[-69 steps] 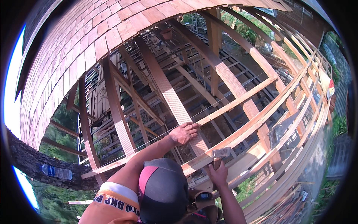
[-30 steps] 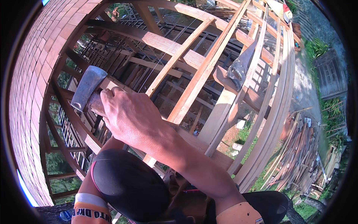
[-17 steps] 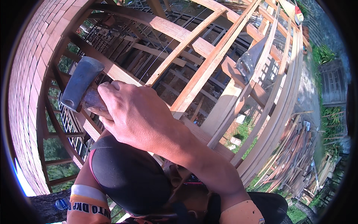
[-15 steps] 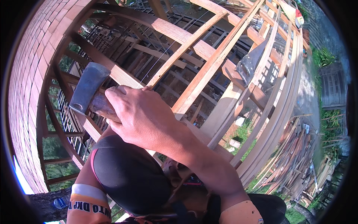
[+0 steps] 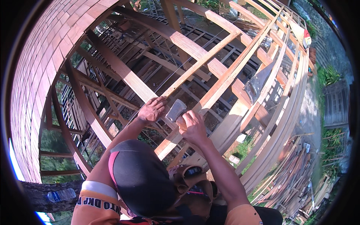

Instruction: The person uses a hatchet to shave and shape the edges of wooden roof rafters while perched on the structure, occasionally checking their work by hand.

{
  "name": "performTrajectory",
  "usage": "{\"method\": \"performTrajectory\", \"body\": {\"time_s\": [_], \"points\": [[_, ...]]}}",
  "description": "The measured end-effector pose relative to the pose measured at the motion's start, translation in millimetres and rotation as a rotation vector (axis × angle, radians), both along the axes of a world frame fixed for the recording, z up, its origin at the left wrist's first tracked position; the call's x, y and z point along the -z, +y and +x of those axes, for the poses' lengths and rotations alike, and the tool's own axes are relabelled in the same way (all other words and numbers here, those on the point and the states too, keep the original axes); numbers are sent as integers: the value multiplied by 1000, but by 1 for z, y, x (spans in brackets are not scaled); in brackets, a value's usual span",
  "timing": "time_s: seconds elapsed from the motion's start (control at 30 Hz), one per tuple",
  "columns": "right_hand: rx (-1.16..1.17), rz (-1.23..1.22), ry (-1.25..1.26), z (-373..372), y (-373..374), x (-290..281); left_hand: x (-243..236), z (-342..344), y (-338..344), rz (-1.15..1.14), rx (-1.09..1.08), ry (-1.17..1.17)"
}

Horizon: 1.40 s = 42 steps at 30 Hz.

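Note:
My right hand [image 5: 194, 128] grips a hatchet [image 5: 176, 110] by its wooden handle, close under the grey metal head. The head is held over the rafters, just right of my left hand [image 5: 153, 110]. That hand is closed at the near end of a narrow wooden batten [image 5: 202, 62], which runs away up to the right across the rafters. Whether a nail is pinched there too is too small to tell. Below the hatchet another batten [image 5: 225, 80] lies across the same rafter [image 5: 138, 84].
Reddish shingles [image 5: 41, 71] cover the left side. A handsaw [image 5: 258, 84] rests on the timbers to the right, beside long stacked battens [image 5: 279, 123]. Gaps between rafters open to lower framing. A tool pouch [image 5: 200, 189] hangs before me; a plastic bottle [image 5: 62, 195] lies lower left.
My right hand has drawn the hatchet down and to the right, from close in front of the view to near the batten. My left hand, mostly hidden before, now shows at the batten's end.

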State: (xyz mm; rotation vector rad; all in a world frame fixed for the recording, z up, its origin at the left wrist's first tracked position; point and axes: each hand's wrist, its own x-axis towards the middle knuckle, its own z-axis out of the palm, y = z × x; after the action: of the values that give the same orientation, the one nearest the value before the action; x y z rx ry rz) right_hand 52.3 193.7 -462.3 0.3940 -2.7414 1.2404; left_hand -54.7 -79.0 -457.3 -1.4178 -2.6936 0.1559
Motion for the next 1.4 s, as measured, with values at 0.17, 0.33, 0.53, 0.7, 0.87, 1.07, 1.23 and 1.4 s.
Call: {"method": "performTrajectory", "body": {"time_s": [0.17, 0.33, 0.53, 0.7, 0.87, 1.07, 1.23, 1.4], "points": [[-1, 58, 115, 6, 6, 41, 10, -3, 1, 4, 1, 13], [-59, 105, 135, 8, 9, 45, 8, -1, 1, -9, -20, -2], [-57, 138, 160, 8, 16, 48, 7, -5, 10, -32, 4, 21], [-75, 144, 150, 8, 13, 45, 6, -1, 4, -32, -17, 13], [-65, 146, 159, 9, 14, 44, 5, -2, 4, -38, 1, 17], [-62, 157, 175, 9, 15, 43, 0, 0, 8, -21, 3, 13], [-52, 133, 201, 11, 14, 42, -1, 2, 7, -29, -1, 41], [-49, 125, 226, 10, 13, 44, -1, 3, 8, -27, -12, 51]]}}
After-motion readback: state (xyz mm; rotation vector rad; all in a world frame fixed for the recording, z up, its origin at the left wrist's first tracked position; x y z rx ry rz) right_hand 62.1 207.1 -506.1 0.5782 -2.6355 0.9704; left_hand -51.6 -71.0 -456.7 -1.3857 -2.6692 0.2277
